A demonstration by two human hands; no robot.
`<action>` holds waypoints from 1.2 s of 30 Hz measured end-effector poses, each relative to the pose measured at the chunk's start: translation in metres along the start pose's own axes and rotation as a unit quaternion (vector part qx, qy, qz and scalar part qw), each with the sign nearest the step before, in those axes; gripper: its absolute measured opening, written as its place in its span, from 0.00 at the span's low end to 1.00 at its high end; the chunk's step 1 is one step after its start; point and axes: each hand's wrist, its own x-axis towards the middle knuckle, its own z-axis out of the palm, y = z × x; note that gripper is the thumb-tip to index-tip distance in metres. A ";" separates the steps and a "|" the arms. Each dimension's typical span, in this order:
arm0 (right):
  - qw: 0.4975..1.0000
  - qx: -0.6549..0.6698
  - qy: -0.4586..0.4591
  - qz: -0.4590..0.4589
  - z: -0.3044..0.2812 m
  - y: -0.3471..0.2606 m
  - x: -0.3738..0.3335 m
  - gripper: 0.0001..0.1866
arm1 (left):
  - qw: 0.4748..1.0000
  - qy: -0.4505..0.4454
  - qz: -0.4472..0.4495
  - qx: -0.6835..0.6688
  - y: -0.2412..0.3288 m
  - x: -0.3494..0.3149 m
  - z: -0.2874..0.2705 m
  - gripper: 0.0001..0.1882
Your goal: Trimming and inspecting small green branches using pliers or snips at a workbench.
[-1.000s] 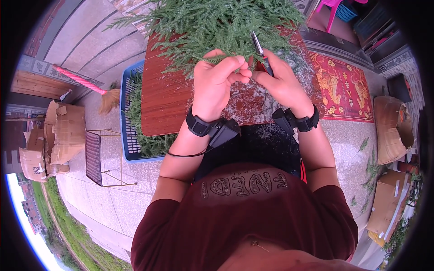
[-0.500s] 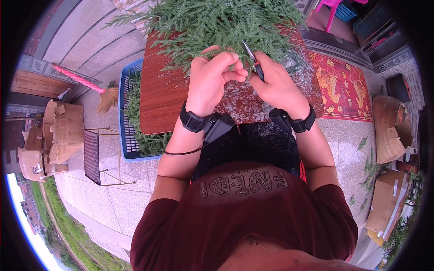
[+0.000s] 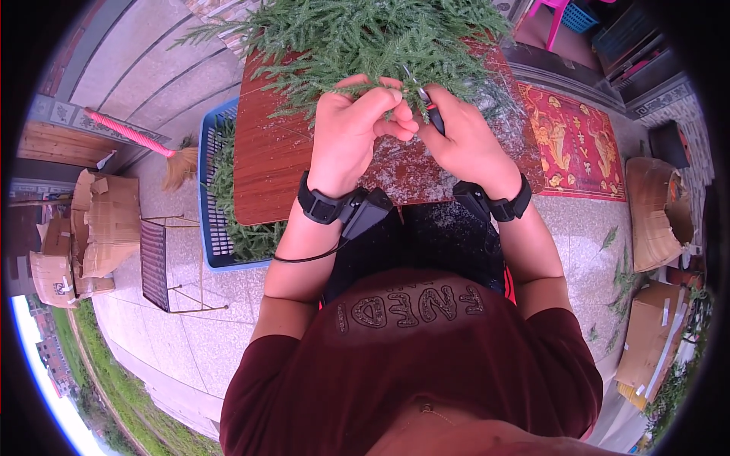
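Observation:
My left hand (image 3: 351, 125) is closed, thumb and fingertips pinching a thin green needle-leaved sprig (image 3: 407, 89) at the near edge of a pile. In my right hand (image 3: 465, 135) is a pair of slim pointed pliers (image 3: 435, 115) with dark handles and a bit of red. Their metal jaws point away from me and lie against the sprig. My fingertips and the greenery partly hide the jaws. Beyond both hands, a thick heap of green branches (image 3: 372, 38), flecked with white, covers the far part of the brown table (image 3: 266, 167).
White flakes litter the tabletop. A blue basket (image 3: 204, 190) of more greenery stands left of the table, beside a small metal-framed rack (image 3: 156, 262). Farther left are a pink-handled broom (image 3: 133, 133) and cardboard boxes (image 3: 110, 224). A red mat (image 3: 570, 144) and more boxes (image 3: 650, 334) lie right.
The pliers' jaws have shifted slightly left and closer against the sprig, with less of the metal showing. My left hand keeps its pinch, barely moved.

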 end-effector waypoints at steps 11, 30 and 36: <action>0.998 0.054 0.004 0.011 -0.001 -0.005 0.002 0.15 | 1.000 -0.003 0.001 -0.005 -0.006 0.014 -0.022 0.08; 0.979 -0.109 -0.172 -0.015 0.019 0.010 -0.001 0.18 | 0.870 0.251 0.272 -0.326 0.071 0.022 -0.175 0.19; 0.970 -0.126 -0.205 -0.026 0.021 0.013 -0.001 0.17 | 0.970 0.127 0.134 -0.160 0.041 0.034 -0.136 0.27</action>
